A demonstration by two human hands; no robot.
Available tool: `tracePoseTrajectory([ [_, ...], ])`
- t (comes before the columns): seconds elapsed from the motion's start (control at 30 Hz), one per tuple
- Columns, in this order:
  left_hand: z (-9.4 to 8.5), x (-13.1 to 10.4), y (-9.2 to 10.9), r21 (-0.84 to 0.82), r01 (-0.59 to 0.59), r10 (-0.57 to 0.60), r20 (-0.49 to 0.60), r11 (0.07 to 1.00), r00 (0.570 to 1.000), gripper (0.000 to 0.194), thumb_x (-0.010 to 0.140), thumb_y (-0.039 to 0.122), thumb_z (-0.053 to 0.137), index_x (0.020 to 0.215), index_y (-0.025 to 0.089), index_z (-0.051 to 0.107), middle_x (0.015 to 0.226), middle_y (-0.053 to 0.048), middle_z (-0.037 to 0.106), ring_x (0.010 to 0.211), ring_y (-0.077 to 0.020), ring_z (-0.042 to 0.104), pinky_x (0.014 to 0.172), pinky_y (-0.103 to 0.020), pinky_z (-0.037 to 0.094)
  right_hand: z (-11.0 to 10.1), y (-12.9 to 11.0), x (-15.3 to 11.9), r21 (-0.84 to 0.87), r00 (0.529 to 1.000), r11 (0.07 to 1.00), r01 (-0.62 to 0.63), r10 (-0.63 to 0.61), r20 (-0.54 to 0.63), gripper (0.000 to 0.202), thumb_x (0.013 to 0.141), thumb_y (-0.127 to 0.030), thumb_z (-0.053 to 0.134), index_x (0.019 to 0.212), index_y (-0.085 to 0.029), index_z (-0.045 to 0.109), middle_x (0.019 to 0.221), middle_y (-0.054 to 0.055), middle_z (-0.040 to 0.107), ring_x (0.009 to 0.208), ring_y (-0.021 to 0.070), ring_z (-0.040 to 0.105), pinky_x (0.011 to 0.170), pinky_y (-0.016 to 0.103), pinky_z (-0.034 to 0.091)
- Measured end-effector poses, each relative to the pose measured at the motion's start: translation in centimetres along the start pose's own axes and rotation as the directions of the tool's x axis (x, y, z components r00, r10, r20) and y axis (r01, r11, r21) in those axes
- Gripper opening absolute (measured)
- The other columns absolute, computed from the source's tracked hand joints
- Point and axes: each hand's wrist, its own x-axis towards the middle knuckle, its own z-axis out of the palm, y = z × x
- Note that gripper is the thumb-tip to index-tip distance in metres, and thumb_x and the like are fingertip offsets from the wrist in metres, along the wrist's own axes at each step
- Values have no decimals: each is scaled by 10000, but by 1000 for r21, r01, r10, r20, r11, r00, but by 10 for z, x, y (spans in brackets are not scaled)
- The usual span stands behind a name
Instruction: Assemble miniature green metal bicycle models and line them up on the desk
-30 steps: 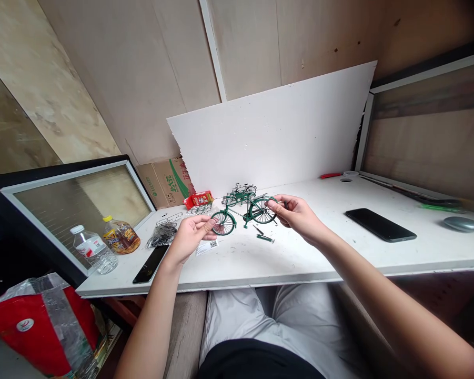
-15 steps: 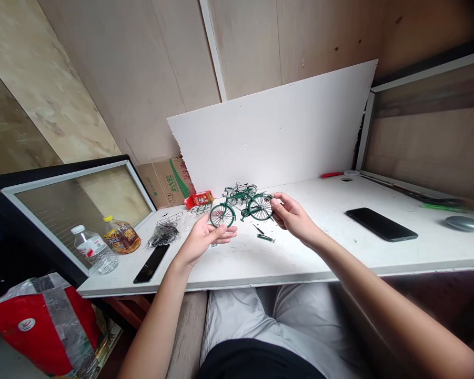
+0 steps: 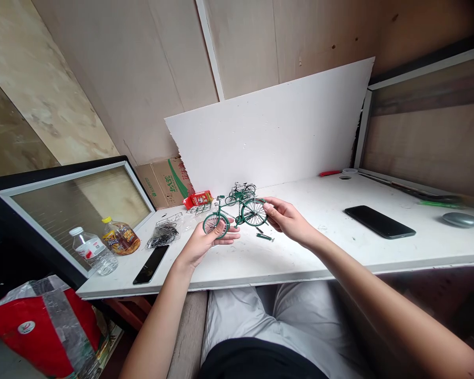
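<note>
Both hands hold a green model bicycle upright above the desk. My left hand is around its front wheel, with the thumb in front and the fingers stretched behind the spokes. My right hand pinches the rim of the rear wheel between thumb and fingers. On the desk below lies a small green bicycle part, with a small dark piece close to it. Behind the held bicycle stand more model bicycles, partly hidden by it.
On the left of the white desk are two bottles, a phone, a bag of black wire parts and a red box. At right lie another phone and a mouse. A white board leans at the back.
The model bicycle has come slightly left and lower, its front wheel dipping. My left thumb now lies across the front wheel, and my right hand has moved a little left with the rear wheel.
</note>
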Motion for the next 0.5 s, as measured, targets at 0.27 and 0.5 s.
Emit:
tracePoseTrajectory([
  [0.27,0,4,-5,-70,-56,50,-97,996,994,477,898,536,795,1142,132,722,1069,-163,807,997,-343,813,843,-397,663,1,-3,-2,-54,999,998,-9,8,-31,538,967,-672,642,1250,-215,632,651,-83,334,558,113,286,503,275,230],
  [0.5,2,6,-4,-132,-83,59,-176,988,983,437,840,476,863,1080,135,731,1061,-136,803,984,-326,813,866,-414,666,0,-3,1,-215,983,976,36,-73,-169,482,949,-671,659,1020,-196,694,710,-31,484,599,113,341,548,284,286],
])
